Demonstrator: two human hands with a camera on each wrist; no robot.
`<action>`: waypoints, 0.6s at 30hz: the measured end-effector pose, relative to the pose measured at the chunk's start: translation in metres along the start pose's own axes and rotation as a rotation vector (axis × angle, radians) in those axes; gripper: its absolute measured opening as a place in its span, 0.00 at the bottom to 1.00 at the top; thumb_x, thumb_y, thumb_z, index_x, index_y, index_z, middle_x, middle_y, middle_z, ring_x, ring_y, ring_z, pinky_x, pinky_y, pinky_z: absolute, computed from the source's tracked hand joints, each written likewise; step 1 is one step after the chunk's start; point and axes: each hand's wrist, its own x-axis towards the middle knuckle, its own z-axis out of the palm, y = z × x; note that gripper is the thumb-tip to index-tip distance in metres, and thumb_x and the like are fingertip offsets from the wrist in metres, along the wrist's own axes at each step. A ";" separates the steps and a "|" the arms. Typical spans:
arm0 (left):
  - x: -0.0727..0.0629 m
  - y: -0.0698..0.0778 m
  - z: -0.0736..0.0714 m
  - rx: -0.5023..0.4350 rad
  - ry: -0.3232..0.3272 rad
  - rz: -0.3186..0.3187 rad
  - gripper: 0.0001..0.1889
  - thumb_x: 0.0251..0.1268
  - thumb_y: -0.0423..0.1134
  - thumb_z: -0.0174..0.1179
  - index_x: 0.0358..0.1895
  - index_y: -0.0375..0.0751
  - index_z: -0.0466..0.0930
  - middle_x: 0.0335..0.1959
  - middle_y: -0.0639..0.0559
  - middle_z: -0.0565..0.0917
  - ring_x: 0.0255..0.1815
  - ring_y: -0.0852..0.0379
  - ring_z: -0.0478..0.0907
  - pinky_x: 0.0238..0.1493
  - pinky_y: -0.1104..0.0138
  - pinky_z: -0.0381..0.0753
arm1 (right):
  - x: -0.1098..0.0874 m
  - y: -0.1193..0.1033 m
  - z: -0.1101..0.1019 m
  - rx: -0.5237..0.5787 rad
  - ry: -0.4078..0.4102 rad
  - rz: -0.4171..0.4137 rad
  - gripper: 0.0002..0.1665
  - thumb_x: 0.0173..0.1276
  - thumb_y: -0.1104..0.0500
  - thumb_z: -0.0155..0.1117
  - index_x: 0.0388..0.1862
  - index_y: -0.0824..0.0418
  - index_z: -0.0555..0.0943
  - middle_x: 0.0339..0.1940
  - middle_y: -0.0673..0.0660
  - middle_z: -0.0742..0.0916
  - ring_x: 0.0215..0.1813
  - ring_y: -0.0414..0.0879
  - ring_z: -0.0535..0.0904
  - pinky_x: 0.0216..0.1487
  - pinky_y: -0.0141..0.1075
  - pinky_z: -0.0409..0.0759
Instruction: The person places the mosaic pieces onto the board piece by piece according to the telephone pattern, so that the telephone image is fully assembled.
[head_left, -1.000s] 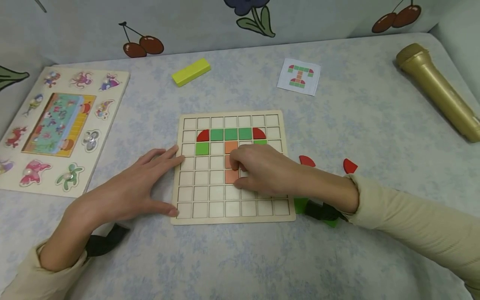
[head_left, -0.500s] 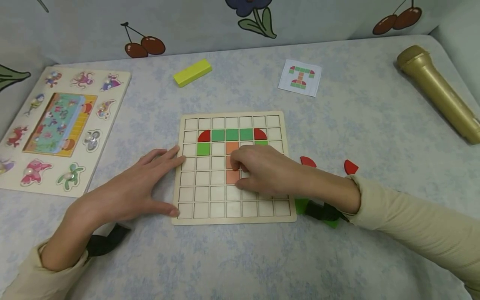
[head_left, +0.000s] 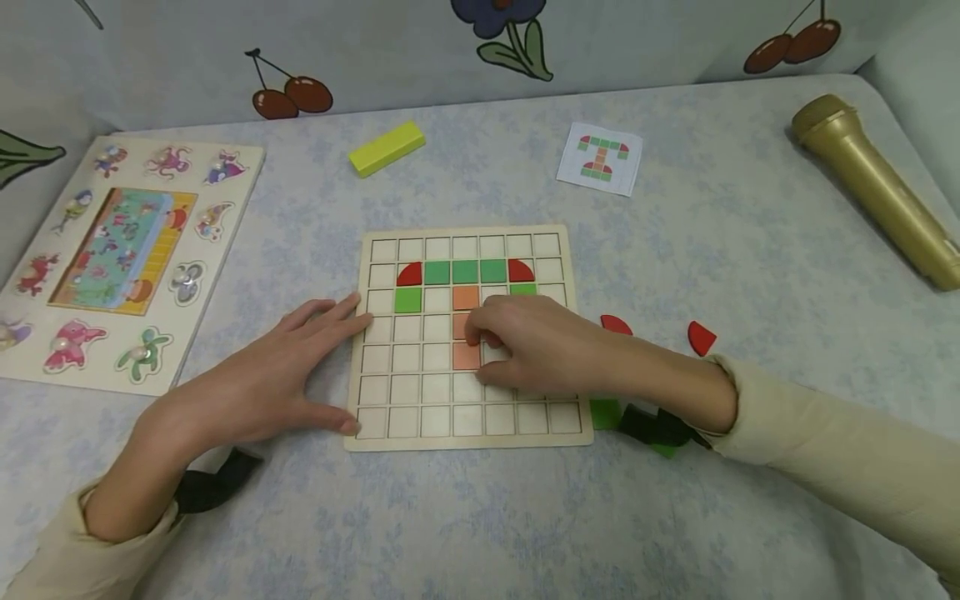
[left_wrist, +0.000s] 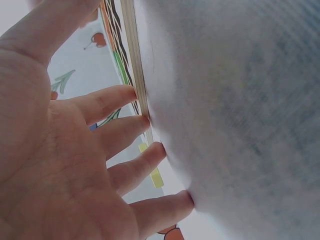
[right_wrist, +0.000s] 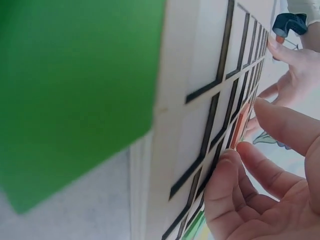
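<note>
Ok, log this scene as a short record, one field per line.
left hand: fingers spread, touching the left edge of the grid board
right hand: thumb and a fingertip at the lowest orange square
loose pieces: red and green, right of the board
pattern card: beyond the board, showing coloured shapes
microphone: gold, lying at far right

The person wears a cream, softly padded top; the left sleeve (head_left: 67,568) ends in a loose, creased left cuff (head_left: 142,540); just beside that cuff sits a curved black band (head_left: 217,482). Well to the right of the left cuff, the right sleeve (head_left: 832,467) shows the same pale fabric, rumpled in soft folds; near its end is another dark band (head_left: 651,425), partly hidden.
</note>
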 end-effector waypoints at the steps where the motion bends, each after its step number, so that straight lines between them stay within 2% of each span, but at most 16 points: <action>1: 0.000 0.000 0.000 0.001 0.001 0.001 0.58 0.45 0.65 0.73 0.79 0.50 0.53 0.81 0.51 0.44 0.78 0.44 0.41 0.66 0.41 0.58 | -0.002 0.001 0.000 0.003 0.002 -0.007 0.10 0.62 0.61 0.69 0.43 0.57 0.81 0.32 0.50 0.78 0.35 0.43 0.71 0.38 0.37 0.73; 9: 0.000 -0.001 0.001 -0.004 0.007 0.005 0.58 0.45 0.63 0.74 0.79 0.50 0.53 0.81 0.51 0.44 0.78 0.45 0.41 0.66 0.42 0.58 | -0.027 0.015 -0.008 0.032 0.042 -0.024 0.12 0.61 0.63 0.69 0.44 0.56 0.82 0.37 0.48 0.80 0.36 0.43 0.73 0.38 0.37 0.74; 18: 0.000 -0.003 0.001 -0.012 0.005 0.015 0.57 0.46 0.62 0.75 0.79 0.50 0.53 0.81 0.51 0.44 0.78 0.46 0.41 0.66 0.44 0.58 | -0.072 0.039 -0.013 0.078 0.091 -0.001 0.13 0.61 0.60 0.74 0.44 0.52 0.83 0.38 0.43 0.81 0.37 0.40 0.74 0.37 0.33 0.75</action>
